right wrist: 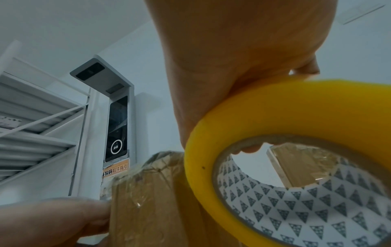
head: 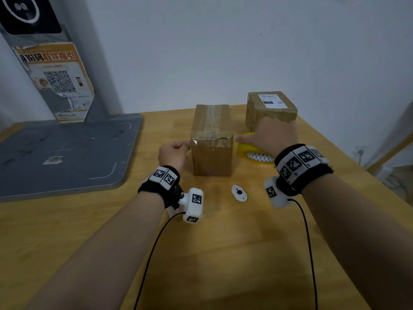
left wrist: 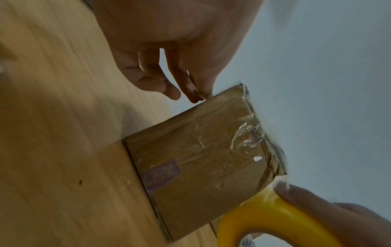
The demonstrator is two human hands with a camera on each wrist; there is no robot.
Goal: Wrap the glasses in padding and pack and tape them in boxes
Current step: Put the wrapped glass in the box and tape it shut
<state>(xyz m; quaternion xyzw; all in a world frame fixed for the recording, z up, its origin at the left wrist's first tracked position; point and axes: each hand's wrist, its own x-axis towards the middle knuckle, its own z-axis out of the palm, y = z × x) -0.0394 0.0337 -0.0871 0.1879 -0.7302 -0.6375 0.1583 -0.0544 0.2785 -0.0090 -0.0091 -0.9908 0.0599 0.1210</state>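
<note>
A brown cardboard box [head: 211,139] stands upright mid-table, its top seam covered in clear tape. My left hand [head: 186,144] is at the box's near left top corner, where thumb and forefinger [left wrist: 193,93] pinch the clear tape's loose end against the cardboard. Right of the box, my right hand [head: 245,139] grips a yellow tape roll [head: 251,151] from above, thumb [left wrist: 304,198] on its rim. A clear strip runs from the roll [right wrist: 296,167] across the box's near top edge [left wrist: 249,138]. No glasses or padding are in view.
A second taped box [head: 271,110] with a white label stands at the back right, close behind my right hand. A small white cutter [head: 239,193] lies on the wooden table [head: 212,253] in front of the box. A grey scale platform [head: 67,153] fills the left side.
</note>
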